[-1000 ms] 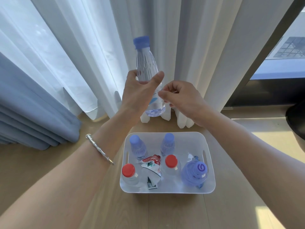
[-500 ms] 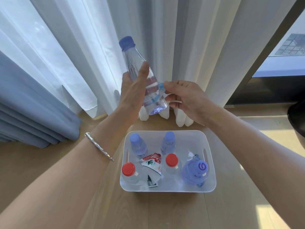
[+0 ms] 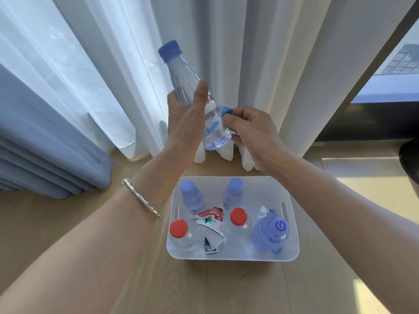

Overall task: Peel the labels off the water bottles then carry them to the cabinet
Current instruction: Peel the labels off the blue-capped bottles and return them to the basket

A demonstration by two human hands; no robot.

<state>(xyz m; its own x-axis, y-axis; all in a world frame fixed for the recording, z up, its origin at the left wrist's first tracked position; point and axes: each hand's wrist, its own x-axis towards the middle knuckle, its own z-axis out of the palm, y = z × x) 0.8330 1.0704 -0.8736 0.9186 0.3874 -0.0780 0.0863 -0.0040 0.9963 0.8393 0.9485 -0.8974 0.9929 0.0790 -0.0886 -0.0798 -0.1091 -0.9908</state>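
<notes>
one blue label (image 3: 226, 109), unreadable, pinched by right hand (image 3: 252, 130).

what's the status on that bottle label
Left hand grips blue-capped bottle, tilted. Right hand pinches its label, edge lifted. Nothing blocking; basket below.

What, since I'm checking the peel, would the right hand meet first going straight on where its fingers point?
The bottle: the right hand pinches its blue label, so it would likely press into the bottle's side.

A clear, blue-capped bottle (image 3: 182, 75) with a blue label (image 3: 226, 109) is held in the left hand (image 3: 186, 125), above red caps (image 3: 179, 228) in a white basket (image 3: 292, 225).
</notes>
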